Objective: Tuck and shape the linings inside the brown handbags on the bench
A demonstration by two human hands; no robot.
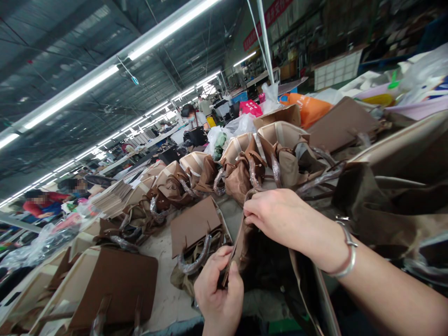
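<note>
Both hands grip the edge of a brown bag (250, 247) close in front of me. My left hand (220, 284) pinches the lower end of that edge between thumb and fingers. Farther up along the same edge, my right hand (273, 212) is closed on it, with its fingertips partly hidden. The bag's dark inside opens below my right wrist, which wears a silver bangle (350, 254). Just beyond my left hand lies another brown bag (196, 224), its handle (196, 263) wrapped in clear plastic.
Several brown and beige bags (241, 172) line the table (168, 284). A large brown bag (119, 280) stands at the left, and dark bag material (395, 219) is heaped at the right. An orange plastic bag (308, 109) lies behind. People (44, 203) are at work farther off.
</note>
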